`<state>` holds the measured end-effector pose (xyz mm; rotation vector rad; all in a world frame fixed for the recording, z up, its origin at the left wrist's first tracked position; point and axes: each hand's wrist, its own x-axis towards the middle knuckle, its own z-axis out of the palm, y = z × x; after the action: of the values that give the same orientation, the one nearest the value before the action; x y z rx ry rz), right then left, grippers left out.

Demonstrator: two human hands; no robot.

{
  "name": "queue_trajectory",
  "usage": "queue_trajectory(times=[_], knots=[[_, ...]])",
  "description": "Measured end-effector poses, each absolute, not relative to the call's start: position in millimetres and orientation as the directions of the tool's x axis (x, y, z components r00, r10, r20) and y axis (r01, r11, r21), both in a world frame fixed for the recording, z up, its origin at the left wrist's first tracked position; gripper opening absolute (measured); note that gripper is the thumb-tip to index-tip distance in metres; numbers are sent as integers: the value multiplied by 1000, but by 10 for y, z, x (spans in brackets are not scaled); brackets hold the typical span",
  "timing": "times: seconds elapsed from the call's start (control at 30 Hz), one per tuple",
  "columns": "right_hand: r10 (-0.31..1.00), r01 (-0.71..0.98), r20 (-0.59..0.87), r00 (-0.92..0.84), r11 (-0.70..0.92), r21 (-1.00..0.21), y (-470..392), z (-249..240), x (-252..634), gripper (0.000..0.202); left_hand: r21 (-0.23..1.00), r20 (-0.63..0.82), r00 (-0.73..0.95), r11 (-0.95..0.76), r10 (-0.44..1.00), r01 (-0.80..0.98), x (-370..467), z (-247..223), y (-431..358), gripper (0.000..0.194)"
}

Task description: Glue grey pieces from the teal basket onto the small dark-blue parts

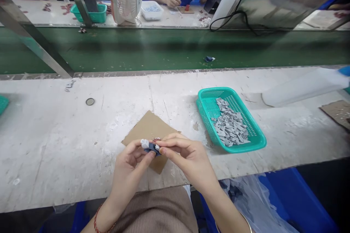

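Observation:
Both hands meet above a square piece of brown cardboard (149,125) at the front of the table. A small dark blue and white moulded figure (151,147) is pinched by my left hand (127,165), with its pale end pointing up and left. At the figure's right side, my right hand (193,156) has its thumb and fingers closed around a small whitish bit, touching the figure; the fingers hide most of it. Something thin and reddish shows just above the fingertips. Right of the hands, a green basket (203,116) holds many small grey pieces (231,125).
A white bottle (303,87) with a blue cap lies at the right, near another cardboard piece (337,113). A bottle cap (90,101) sits at left. Beyond the table runs a green belt (131,51) with a small blue piece (209,59). Co-workers sit opposite.

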<state>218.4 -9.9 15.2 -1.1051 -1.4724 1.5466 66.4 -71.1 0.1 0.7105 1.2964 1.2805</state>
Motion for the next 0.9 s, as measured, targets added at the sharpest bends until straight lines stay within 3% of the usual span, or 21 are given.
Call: queue_trajectory(times=[0.27, 0.4, 0.5, 0.6, 0.77, 0.83, 0.9], knots=[[937, 119, -48, -347, -7, -993, -167, 154, 2136, 15, 938, -283, -210, 225, 936, -263, 669, -26, -719, 19], [920, -21, -151, -361, -170, -985, -151, 78, 2144, 8, 938, -283, -213, 225, 935, -263, 676, -38, -734, 24], [872, -153, -275, -404, -361, -920, -152, 26, 2136, 17, 930, -277, -182, 215, 944, -298, 702, -36, -738, 29], [864, -171, -308, -398, -400, -901, -201, 12, 2106, 18, 903, -290, -172, 210, 941, -375, 733, -43, -711, 33], [897, -33, -163, -411, -194, -980, -215, 100, 2231, 14, 875, -377, -160, 294, 912, -385, 668, -119, -641, 33], [946, 138, -61, -318, -17, -990, -99, 145, 2449, 16, 894, -370, -192, 293, 909, -339, 596, -144, -627, 39], [980, 416, 127, -151, 180, -891, 108, 158, 2762, 17, 924, -341, -267, 270, 901, -271, 508, -155, -607, 43]])
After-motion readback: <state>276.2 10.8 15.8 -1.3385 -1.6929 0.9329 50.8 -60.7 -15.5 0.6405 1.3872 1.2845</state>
